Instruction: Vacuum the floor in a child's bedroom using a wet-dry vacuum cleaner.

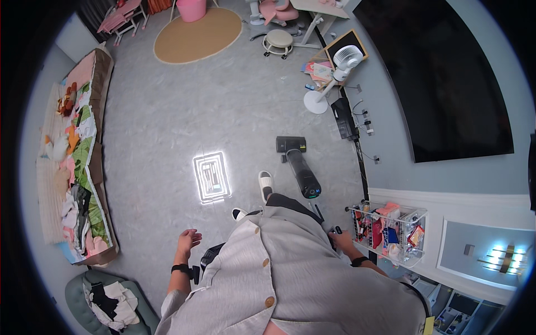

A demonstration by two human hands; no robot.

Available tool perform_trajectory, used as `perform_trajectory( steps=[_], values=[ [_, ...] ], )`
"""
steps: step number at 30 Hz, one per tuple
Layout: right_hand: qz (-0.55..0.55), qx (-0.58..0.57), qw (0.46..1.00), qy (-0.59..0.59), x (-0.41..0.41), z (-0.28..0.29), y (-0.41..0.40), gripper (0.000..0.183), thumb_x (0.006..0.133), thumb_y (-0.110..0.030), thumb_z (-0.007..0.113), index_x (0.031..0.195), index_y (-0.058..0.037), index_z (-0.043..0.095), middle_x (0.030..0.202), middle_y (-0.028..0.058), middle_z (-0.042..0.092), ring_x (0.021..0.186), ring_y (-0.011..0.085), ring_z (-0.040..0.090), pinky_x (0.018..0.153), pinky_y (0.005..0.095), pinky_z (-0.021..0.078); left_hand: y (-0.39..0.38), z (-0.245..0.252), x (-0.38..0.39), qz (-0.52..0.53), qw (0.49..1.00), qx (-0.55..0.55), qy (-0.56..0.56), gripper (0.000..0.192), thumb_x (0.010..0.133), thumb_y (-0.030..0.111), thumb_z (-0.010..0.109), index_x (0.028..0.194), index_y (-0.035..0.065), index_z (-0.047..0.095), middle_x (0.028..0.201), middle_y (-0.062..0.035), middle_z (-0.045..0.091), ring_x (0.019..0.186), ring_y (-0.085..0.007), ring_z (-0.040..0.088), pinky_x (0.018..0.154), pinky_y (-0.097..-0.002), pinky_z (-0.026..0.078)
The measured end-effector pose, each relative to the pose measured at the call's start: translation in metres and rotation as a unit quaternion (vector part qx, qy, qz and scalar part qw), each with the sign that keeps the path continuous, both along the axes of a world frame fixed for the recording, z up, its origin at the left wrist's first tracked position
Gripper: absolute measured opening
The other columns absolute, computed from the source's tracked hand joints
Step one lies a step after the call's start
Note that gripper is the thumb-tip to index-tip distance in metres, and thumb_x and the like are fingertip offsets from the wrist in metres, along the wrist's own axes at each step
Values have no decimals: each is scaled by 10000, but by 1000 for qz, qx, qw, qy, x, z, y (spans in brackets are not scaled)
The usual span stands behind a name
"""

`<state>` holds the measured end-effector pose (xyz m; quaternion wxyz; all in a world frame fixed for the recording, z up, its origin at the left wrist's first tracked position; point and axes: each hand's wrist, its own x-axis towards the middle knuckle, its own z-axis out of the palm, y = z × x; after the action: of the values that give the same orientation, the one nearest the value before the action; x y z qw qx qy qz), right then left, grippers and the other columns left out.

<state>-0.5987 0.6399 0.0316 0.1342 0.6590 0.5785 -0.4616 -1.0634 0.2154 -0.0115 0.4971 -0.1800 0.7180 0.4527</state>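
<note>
My right hand [341, 240] is wrapped around the dark handle [336, 230] of an upright cordless floor washer, at my right hip. The machine's black body [305, 173] leans low over the floor ahead of my feet, with a lit display on its top end. Its wide floor head [291, 144] rests flat on the grey floor [167, 113]. Part of the handle tube is hidden behind my shirt and leg. My left hand [189, 240] hangs free at my left side, fingers loosely apart and nothing in them.
A sofa [94, 167] with clothes and plush toys lines the left; an armchair [138, 293] holds clothes. On the right stand a wire basket cart [387, 234], a white fan [316, 102] and a black box [344, 119] with cables. A rolling stool [279, 38] and round rug [197, 39] lie ahead.
</note>
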Motion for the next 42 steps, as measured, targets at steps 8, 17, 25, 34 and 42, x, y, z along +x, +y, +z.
perform_trajectory(
  steps=[8, 17, 25, 34, 42],
  values=[
    [-45, -58, 988, 135, -49, 26, 96, 289, 798, -203, 647, 604, -3, 571, 499, 70, 524, 392, 181, 499, 394, 315, 374, -3, -7, 46, 41, 998, -36, -25, 295, 886, 214, 510, 1093, 6, 538, 935, -149, 661, 823, -243, 650, 709, -346, 534],
    [-32, -73, 961, 264, -215, -43, 332, 241, 798, -150, 630, 609, -21, 554, 498, 65, 518, 378, 184, 495, 362, 329, 365, 61, 31, 117, 99, 991, -88, -8, 308, 881, 230, 518, 1099, 14, 545, 963, -154, 657, 858, -260, 648, 728, -360, 534],
    [4, -6, 970, 242, -349, -108, 446, 228, 756, -147, 627, 605, 6, 551, 498, 80, 514, 382, 201, 507, 380, 349, 408, 102, 116, 197, 124, 986, -116, 2, 326, 906, 258, 506, 1111, 7, 544, 975, -162, 650, 887, -259, 641, 763, -376, 530],
    [9, 55, 980, 190, -289, -138, 399, 248, 722, -150, 630, 572, 36, 568, 479, 101, 522, 374, 203, 502, 394, 359, 389, 75, 131, 241, 155, 979, -126, -34, 344, 913, 245, 479, 1139, -11, 518, 1016, -178, 633, 918, -272, 631, 782, -371, 523],
    [70, 175, 982, -5, -67, -122, 274, 296, 699, -219, 618, 682, 76, 623, 628, 228, 605, 599, 354, 618, 582, 422, 486, 31, 78, 204, 71, 995, -64, -17, 328, 920, 263, 501, 1126, 10, 534, 1005, -153, 641, 910, -238, 633, 790, -349, 516]
  ],
)
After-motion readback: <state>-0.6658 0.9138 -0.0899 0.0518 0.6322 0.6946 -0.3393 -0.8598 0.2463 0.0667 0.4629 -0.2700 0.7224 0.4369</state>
